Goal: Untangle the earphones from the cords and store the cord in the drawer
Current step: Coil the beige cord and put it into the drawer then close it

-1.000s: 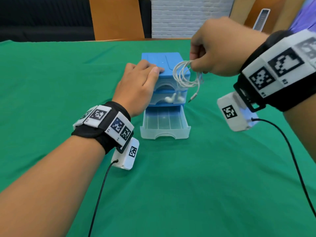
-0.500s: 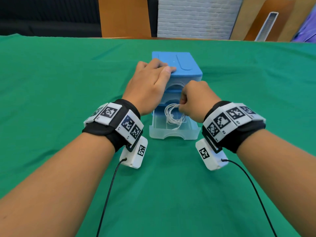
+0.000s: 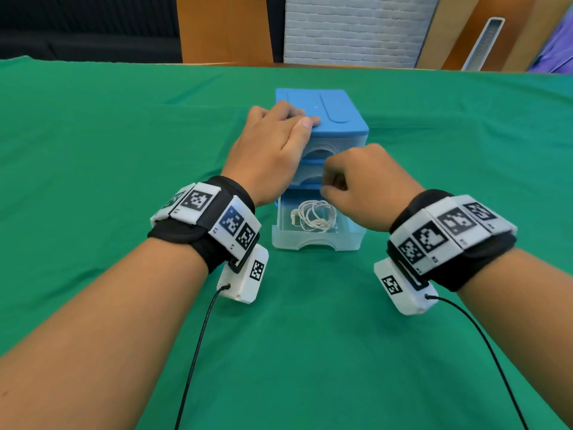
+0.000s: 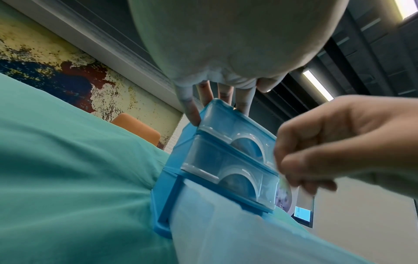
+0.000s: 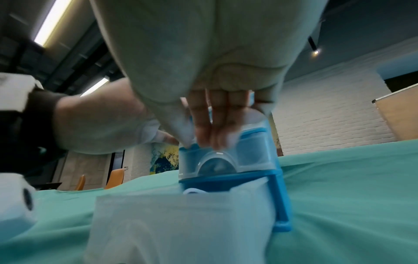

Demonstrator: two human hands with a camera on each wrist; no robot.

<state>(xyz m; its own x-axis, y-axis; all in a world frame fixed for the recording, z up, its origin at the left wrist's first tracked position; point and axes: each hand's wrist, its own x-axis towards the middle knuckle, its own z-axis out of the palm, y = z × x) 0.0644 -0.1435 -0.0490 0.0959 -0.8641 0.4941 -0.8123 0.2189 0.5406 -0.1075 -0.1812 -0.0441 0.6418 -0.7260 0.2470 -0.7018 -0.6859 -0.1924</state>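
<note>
Office-like room: white brick wall (image 3: pixel 350 29), orange chairs (image 5: pixel 115 179)

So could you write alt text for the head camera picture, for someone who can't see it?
A coiled white cord lies in the open bottom drawer of a small blue drawer unit on a green cloth. The left hand rests on the unit's top; the right hand, fingers curled, hovers above the drawer.

Your left band (image 3: pixel 203 209) carries white tiles, each printed with a black square code pattern rather than letters. Below the tile toward 4 o'clock on that band, a tiny mark looks like "L2". The other small marks along the band's edge are too small to read. Your right band (image 3: pixel 449 226) has the same kind of code tiles, and its tiny edge marks are also unreadable. The left box (image 3: pixel 257 270) and right box (image 3: pixel 392 284) each bear one code square.
</note>
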